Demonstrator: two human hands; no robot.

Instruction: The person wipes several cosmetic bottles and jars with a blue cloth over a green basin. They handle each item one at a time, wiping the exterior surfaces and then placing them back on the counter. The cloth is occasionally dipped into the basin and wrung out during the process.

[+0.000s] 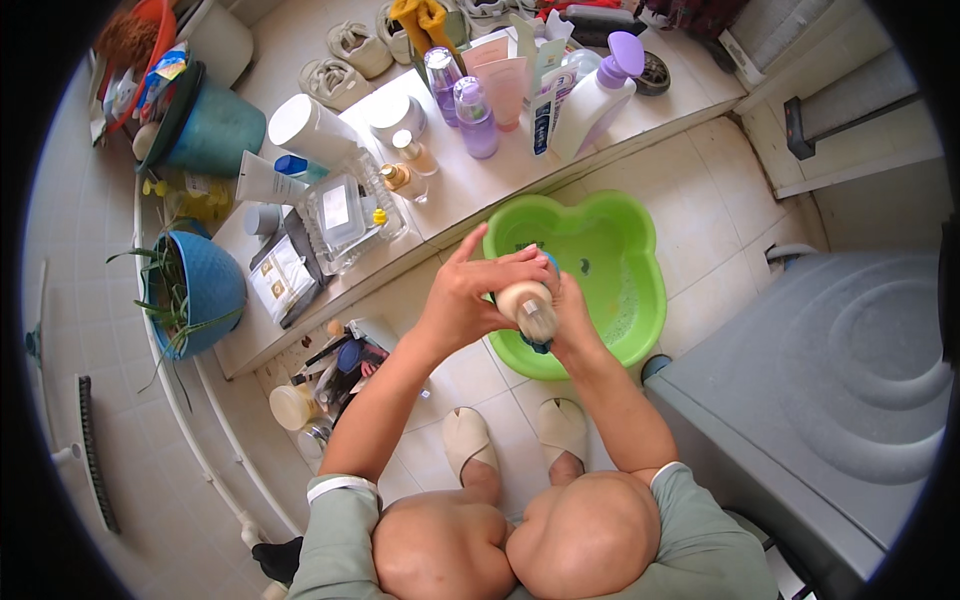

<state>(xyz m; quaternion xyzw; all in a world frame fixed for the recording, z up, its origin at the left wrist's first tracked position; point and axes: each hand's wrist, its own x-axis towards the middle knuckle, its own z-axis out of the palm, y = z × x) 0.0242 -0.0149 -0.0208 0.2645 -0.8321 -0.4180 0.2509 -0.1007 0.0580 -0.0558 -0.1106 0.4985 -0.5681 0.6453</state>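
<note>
A cosmetic bottle with a cream-coloured shoulder and a clear cap [529, 309] is between my hands, over the near left side of a green plastic basin [657, 300]. My left hand [472, 289] curls around the bottle's left side, its index finger raised. My right hand [571, 319] is against the bottle's right side, with something blue partly showing under the fingers; the hands hide what it is. The basin stands on the tiled floor and holds shallow water with some suds.
Purple pump bottles [475, 124], a white lotion bottle [596, 105] and a clear tray [341, 217] stand on the tiled ledge [480, 196]. A grey appliance [810, 360] is at right. Brushes and jars [292, 406] lie at left; a blue planter [199, 292] stands beyond.
</note>
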